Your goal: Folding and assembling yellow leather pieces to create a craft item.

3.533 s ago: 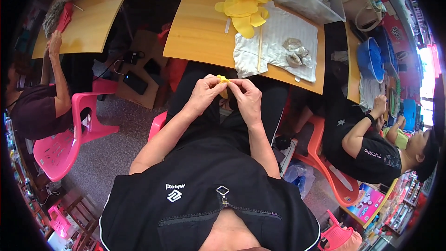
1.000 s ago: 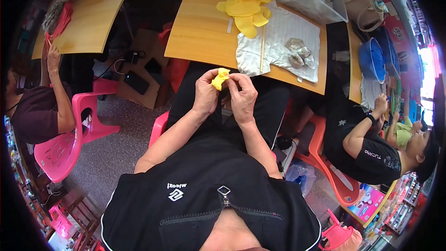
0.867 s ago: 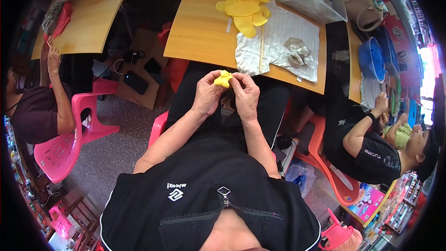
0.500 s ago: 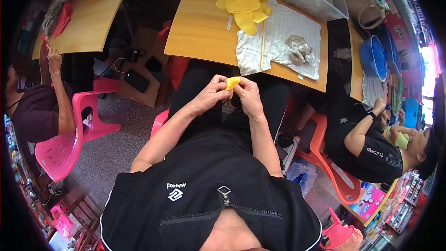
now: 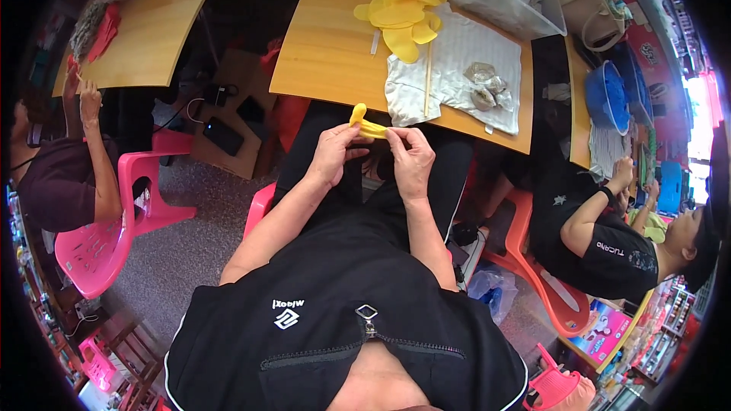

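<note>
Between both hands [image 5: 330, 155], a yellow piece [image 5: 372, 129]

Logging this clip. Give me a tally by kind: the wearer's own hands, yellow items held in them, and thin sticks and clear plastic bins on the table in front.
Left hand and right hand: 2
Held yellow item: 1
Thin stick: 1
Clear plastic bin: 1
Total: 5

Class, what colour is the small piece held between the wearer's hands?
The small, soft-looking piece is yellow; the head view shows it best.
</note>
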The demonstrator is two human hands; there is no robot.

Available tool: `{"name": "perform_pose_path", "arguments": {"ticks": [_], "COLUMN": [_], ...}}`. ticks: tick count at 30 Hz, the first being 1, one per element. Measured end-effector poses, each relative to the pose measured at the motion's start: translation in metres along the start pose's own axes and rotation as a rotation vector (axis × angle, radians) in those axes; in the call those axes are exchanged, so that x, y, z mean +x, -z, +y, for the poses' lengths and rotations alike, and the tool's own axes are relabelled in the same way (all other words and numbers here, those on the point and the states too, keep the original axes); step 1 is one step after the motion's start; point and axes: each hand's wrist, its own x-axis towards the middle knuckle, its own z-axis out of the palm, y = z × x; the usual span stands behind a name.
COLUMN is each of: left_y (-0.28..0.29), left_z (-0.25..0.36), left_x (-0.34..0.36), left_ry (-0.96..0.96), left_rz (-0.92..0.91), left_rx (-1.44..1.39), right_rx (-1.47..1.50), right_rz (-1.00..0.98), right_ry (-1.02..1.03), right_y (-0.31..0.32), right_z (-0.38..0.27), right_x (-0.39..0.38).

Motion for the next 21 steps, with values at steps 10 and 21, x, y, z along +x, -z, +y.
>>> {"name": "perform_pose_path", "arguments": {"ticks": [10, 21], "left_y": [-0.005, 0.002], "left_z": [0.036, 0.006], "left_x": [-0.004, 0.0], "left_ry": [0.067, -0.285], "left_rz": [-0.154, 0.21], "left_rx": [-0.194, -0.246], "right_rx": [0.366, 0.809], "right_rz": [-0.134, -0.117], "right_ry": [-0.221, -0.458], "right_y": [0.007, -0.002], "right_z": [0.019, 0.025], "right_x": [-0.004, -0.017]}}
